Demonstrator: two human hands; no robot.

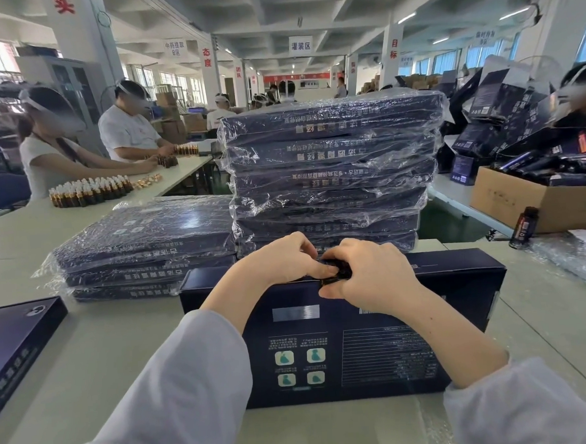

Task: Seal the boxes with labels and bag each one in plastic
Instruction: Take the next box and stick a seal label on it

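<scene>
Box (pixel 378 347) under the hands: where does it lie?
On the bench (pixel 97 354), straight in front of the person; its long axis runs left to right across the view; the printed face looks up toward the camera.

And the fingers?
Both hands meet at the middle of the far top edge; the left hand (pixel 287 260) comes in from the left with its fingers (pixel 300 245) curled and the thumb tip down on a small dark label (pixel 336 274); the right hand (pixel 367 275) pinches the same label over the edge, thumb on the near face, fingers on top. Neither is spread wide; both are narrow and on the label.

Which hand is nearer the work?
Level, I would say; the label sits between them and touches both. The seal looks nearly pressed home; bagging would come next, and the loose plastic (pixel 578 259) lies to the right, nearer the right hand.

Counts?
One box in hand; one label that I can see; one bare box (pixel 14 345) at the left edge; a low stack (pixel 142 251) of three bagged boxes behind left; a tall stack (pixel 332 157) just beyond the hands, six or seven; the plastic blurs the lowest ones.
</scene>
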